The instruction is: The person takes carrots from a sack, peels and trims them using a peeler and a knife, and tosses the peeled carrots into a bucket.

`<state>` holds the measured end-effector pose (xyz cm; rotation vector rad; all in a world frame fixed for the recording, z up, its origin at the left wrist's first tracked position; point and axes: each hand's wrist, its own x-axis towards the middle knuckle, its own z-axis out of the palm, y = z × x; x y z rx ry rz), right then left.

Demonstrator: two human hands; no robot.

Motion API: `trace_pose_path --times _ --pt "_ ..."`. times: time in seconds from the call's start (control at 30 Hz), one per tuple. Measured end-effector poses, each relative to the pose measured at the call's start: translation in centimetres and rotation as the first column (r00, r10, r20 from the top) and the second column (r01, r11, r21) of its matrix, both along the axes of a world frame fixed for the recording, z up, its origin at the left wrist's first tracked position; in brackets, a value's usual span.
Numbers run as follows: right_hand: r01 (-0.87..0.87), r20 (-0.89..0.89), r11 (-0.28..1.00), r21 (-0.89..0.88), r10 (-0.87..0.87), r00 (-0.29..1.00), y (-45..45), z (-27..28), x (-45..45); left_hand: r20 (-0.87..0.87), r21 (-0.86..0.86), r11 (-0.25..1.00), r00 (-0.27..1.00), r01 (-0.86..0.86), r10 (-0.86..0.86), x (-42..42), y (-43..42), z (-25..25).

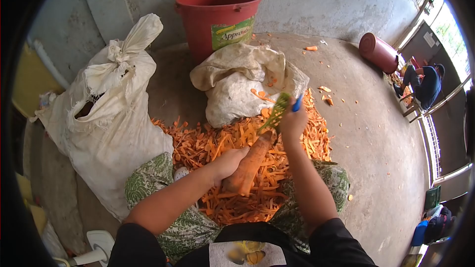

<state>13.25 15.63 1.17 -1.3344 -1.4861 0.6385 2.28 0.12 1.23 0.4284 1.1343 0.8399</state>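
Observation:
My left hand is closed around a large carrot, partly peeled, its far end pointing away from me. My right hand grips a green peeler just past the carrot's far end. A blue piece sticks up from the same hand; whether it belongs to the peeler I cannot tell. Beneath both hands spreads a heap of orange carrot peelings, between my legs in green patterned cloth. A few orange strips lie on the rumpled whitish sack beyond the heap.
A red tub stands against the wall. At the left leans a full, tied white sack. A reddish container lies tipped at the right, near a seated person. Carrot scraps dot the concrete floor.

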Motion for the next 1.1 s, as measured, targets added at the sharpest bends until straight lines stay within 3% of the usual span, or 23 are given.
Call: trace_pose_path --times 0.03,0.1,0.17,0.23,0.3,0.33,0.37,0.43,0.63,0.8,0.83,0.9,0.97,1.1 --pt "0.024 -0.091 1.0 0.018 -0.022 0.996 1.3 0.1 0.8 0.033 -0.003 1.0 0.999 0.021 -0.021 -0.1 -0.1 1.5" --pt "0.174 0.013 0.985 0.012 -0.174 0.985 3.8 -0.4 2.6 -0.018 0.057 0.997 0.998 0.058 -0.057 -0.8 -0.4 2.7" --pt "0.247 -0.032 0.968 -0.033 -0.248 0.968 5.5 -1.7 3.9 -0.063 0.12 0.987 0.993 0.11 -0.103 -1.4 -0.5 2.6" --pt "0.132 -0.298 0.984 -0.116 -0.161 0.941 4.6 -0.3 3.5 0.177 0.002 1.0 0.984 -0.021 0.02 -2.0 -0.5 1.5" --pt "-0.064 -0.348 0.978 -0.198 -0.009 0.938 1.2 1.8 1.7 0.259 -0.049 0.994 0.96 -0.097 0.107 -1.9 0.1 1.5" --pt "-0.134 -0.385 0.98 -0.149 0.067 0.921 -1.1 3.2 0.5 0.284 -0.074 0.989 0.948 -0.129 0.145 -1.9 0.4 1.5" --pt "-0.232 -0.398 0.947 -0.221 0.129 0.908 -2.6 3.7 -0.2 0.308 -0.1 0.983 0.934 -0.157 0.18 -1.9 0.6 1.5" --pt "-0.395 -0.332 0.898 -0.192 0.319 0.888 -5.2 3.9 -1.1 0.345 -0.056 0.98 0.917 -0.193 0.201 -2.0 1.2 -0.6" --pt "-0.447 -0.254 0.894 -0.041 0.423 0.87 -7.4 2.0 -2.2 0.358 -0.032 0.96 0.894 -0.277 0.27 -1.3 1.5 -0.5" --pt "-0.391 -0.054 0.915 -0.103 0.387 0.92 -7.6 2.6 -1.7 0.343 -0.034 0.959 0.898 -0.282 0.277 -1.2 1.5 -1.2" --pt "-0.389 -0.054 0.915 -0.104 0.385 0.921 -7.2 2.1 -1.6 0.267 0.0 0.976 0.941 -0.218 0.21 -1.2 1.4 -1.2" --pt "-0.272 0.125 0.962 0.019 0.267 0.956 -5.5 0.6 -1.5 0.185 0.03 0.988 0.973 -0.149 0.141 -0.8 1.0 -0.9" --pt "-0.066 0.159 0.989 0.134 0.044 0.986 -2.3 1.1 -0.5 0.038 -0.013 1.0 0.999 0.0 0.0 -0.1 0.2 -0.3" --pt "0.165 0.047 0.979 0.122 -0.172 0.984 3.8 1.3 3.5 -0.029 0.152 0.985 0.997 0.082 -0.078 -0.7 -0.5 2.4"
